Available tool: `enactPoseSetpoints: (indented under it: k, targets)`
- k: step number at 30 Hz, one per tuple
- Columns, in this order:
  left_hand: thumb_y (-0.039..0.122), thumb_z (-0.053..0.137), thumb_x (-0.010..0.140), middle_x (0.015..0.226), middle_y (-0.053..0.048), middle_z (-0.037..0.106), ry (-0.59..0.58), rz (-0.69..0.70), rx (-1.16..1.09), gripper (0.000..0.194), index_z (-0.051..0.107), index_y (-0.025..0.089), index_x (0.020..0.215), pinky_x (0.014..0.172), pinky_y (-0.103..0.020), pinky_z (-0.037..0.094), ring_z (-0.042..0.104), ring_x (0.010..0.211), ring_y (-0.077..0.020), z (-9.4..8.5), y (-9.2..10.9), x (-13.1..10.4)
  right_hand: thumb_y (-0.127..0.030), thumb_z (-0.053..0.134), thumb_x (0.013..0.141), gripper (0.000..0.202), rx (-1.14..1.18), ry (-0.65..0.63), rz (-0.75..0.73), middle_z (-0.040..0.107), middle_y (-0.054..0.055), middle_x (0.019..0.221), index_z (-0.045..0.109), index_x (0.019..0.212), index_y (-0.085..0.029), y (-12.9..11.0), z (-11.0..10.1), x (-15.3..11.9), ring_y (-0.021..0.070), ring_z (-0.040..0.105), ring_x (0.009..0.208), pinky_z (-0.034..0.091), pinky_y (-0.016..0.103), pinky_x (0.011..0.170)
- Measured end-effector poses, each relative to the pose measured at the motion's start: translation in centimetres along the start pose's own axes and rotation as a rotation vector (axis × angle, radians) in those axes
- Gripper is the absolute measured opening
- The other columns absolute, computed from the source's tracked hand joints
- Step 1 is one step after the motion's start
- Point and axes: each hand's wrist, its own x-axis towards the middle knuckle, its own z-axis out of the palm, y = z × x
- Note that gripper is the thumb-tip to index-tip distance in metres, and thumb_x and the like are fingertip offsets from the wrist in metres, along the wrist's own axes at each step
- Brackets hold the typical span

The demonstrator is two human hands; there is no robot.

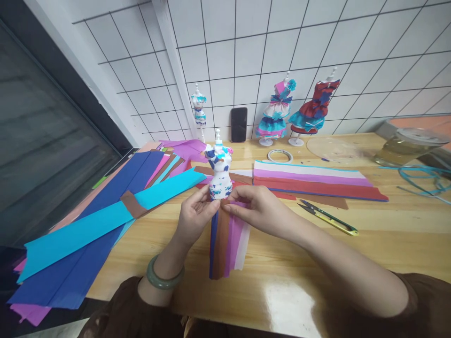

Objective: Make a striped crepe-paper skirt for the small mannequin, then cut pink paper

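A small white dress-form mannequin (221, 176), dabbed with blue, pink and brown patches, stands upright in front of me. From its lower edge hang crepe paper strips (222, 244) in blue, brown, purple and white. My left hand (197, 211) is closed at the mannequin's lower left side, its thumb on the top of the strips. On the other side, my right hand (252, 202) pinches the top of the crepe paper strips just under the form. Fingers hide part of the join between paper and form, and the mannequin's stand is out of sight.
Crepe paper sheets (105, 216) cover the table's left side; layered strips (317, 180) lie at right. Yellow-handled thread snips (329, 218) and a tape roll (280, 156) lie nearby. A phone (238, 124), two dressed mannequins (275, 115) and a glass container (405, 148) are farther back.
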Motion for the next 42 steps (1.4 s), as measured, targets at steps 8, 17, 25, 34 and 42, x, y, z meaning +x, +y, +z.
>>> enactPoseSetpoints:
  k: [8,17,25,34,42]
  targets:
    - [0.025,0.061,0.08,0.117,-0.008,0.062,0.0,0.016,0.0,0.043,0.055,0.017,0.121,0.093,-0.032,0.045,0.056,0.11,-0.0231,-0.07,0.19,0.05,-0.036,0.052,0.085,0.022,0.04,-0.01,-0.007,0.054,-0.002,0.069,0.051,0.074,-0.017,-0.26,-0.25,0.0,0.0097,0.048,0.062,0.034,0.02,0.054]
    - [0.028,0.061,0.079,0.115,-0.008,0.063,0.003,-0.015,0.011,0.041,0.057,0.018,0.118,0.094,-0.034,0.044,0.056,0.11,-0.0237,0.2,0.04,0.0,-0.034,0.051,0.085,0.02,-0.042,0.039,-0.006,0.057,0.0,0.07,0.055,0.075,-0.017,-0.25,-0.34,0.0,0.0114,0.05,0.063,0.035,0.022,0.055]
    - [0.029,0.061,0.079,0.116,-0.007,0.062,0.016,-0.018,-0.013,0.038,0.059,0.016,0.115,0.096,-0.035,0.042,0.052,0.114,-0.0253,0.1,-0.07,0.08,-0.036,0.051,0.085,0.022,-0.055,0.041,0.019,0.055,-0.001,0.066,0.052,0.072,-0.017,-0.06,-0.26,0.02,0.0104,0.047,0.059,0.033,0.021,0.052]
    - [0.028,0.058,0.081,0.12,-0.009,0.059,-0.066,-0.025,-0.086,0.039,0.055,0.016,0.118,0.098,-0.035,0.04,0.05,0.116,-0.0259,0.24,0.24,0.12,-0.031,0.052,0.085,0.016,-0.031,0.041,0.039,0.061,0.001,0.073,0.06,0.08,-0.017,0.54,-0.06,0.16,0.0126,0.053,0.064,0.037,0.022,0.055]
    - [0.026,0.062,0.078,0.122,-0.009,0.058,-0.09,-0.009,-0.098,0.044,0.054,0.017,0.12,0.098,-0.034,0.039,0.051,0.115,-0.025,0.22,-0.05,0.18,-0.031,0.05,0.086,0.018,-0.059,0.042,0.002,0.062,0.001,0.071,0.061,0.08,-0.017,0.15,-0.24,0.0,0.012,0.053,0.062,0.036,0.022,0.054]
